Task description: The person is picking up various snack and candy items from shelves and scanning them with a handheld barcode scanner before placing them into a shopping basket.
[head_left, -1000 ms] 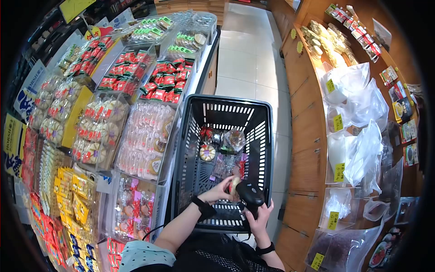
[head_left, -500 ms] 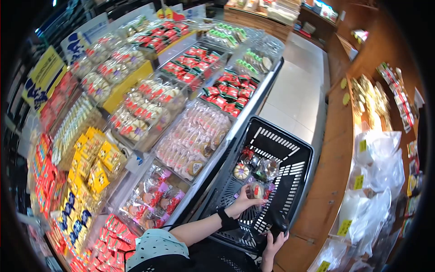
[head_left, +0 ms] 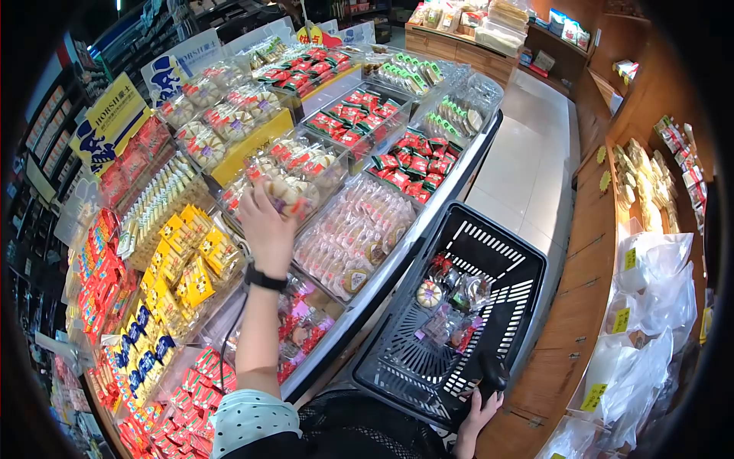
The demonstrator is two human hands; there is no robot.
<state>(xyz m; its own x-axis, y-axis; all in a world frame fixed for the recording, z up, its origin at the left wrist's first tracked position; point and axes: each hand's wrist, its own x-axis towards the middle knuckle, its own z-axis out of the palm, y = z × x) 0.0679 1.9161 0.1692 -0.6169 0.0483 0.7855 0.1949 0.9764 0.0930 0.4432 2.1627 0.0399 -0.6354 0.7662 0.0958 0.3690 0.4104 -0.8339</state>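
My left hand [head_left: 267, 228], with a black band at the wrist, is over the display bin of clear-wrapped round pastries [head_left: 306, 157]. Its fingers are closed around one wrapped round pastry [head_left: 297, 200], partly hidden by the hand. My right hand [head_left: 480, 413] grips the black handle [head_left: 493, 372] of a shopping basket [head_left: 535, 283]. Inside the basket lie a pale round pastry [head_left: 430, 294], dark items in clear wrap [head_left: 470, 291], and purple and red packets [head_left: 453, 330].
Adjoining bins hold flat wrapped cakes [head_left: 355, 229], red-and-green packets [head_left: 417, 164] and yellow packets [head_left: 195, 252]. Price signs [head_left: 111, 122] stand at the left. A wooden counter [head_left: 569, 329] with clear plastic bags [head_left: 650, 298] runs along the right, beyond the aisle floor [head_left: 520, 145].
My left hand has moved from inside the basket, where it held a wrapped round pastry, up and left to the pastry bin. My right hand stays on the basket handle. The view has shifted slightly.
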